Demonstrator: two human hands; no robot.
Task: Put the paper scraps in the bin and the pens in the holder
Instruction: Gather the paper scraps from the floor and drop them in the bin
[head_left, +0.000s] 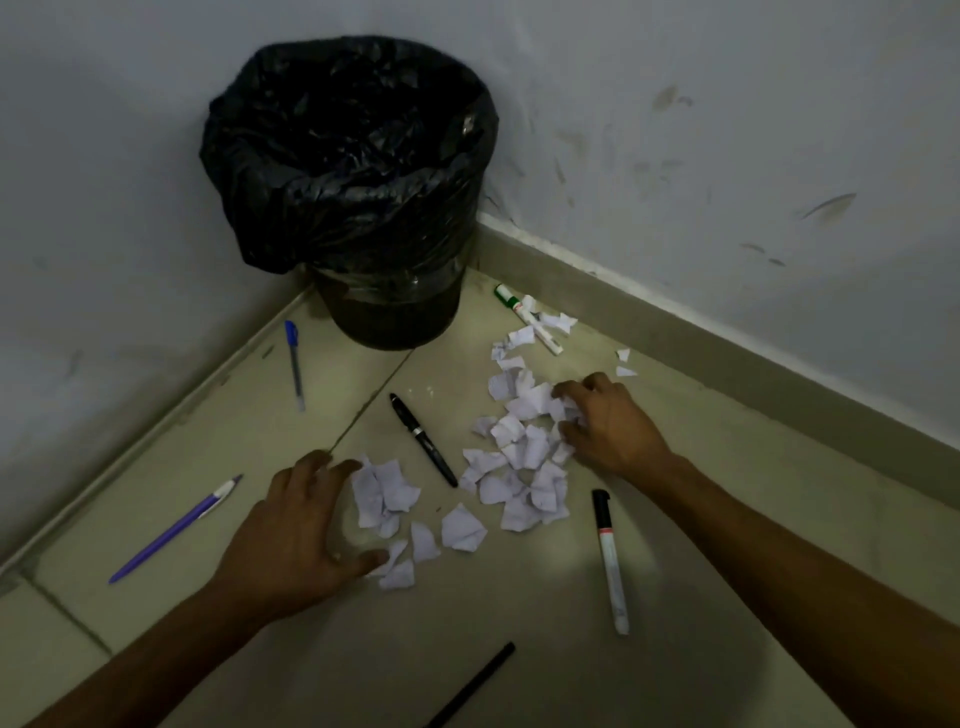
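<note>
The paper scraps (519, 467) lie scattered on the floor (519, 670) in front of the bin (395, 317), in one loose heap to the right and a smaller cluster (382, 493) to the left. The right hand (613, 423) is dug into the far edge of the big heap, its grip curled round a few pieces. The left hand (291, 525) arches over the edge of the smaller cluster with a wide, clawed grip, fingertips and thumb touching paper but not closed on any. This looks like the gathering step, with nothing yet lifted towards the bin. Next, both hands probably need to rake the pieces together and close on a firm bunch, since such light bits may slip out on the way up to the black liner. A black pen (423, 439) lies between the two heaps and a green-capped marker (527, 317) is partly under scraps, so either could be scooped up by mistake. A black-capped marker (609, 558), a purple pen (174, 527) and a blue-capped pen (294, 364) lie further out. No holder is in view.
</note>
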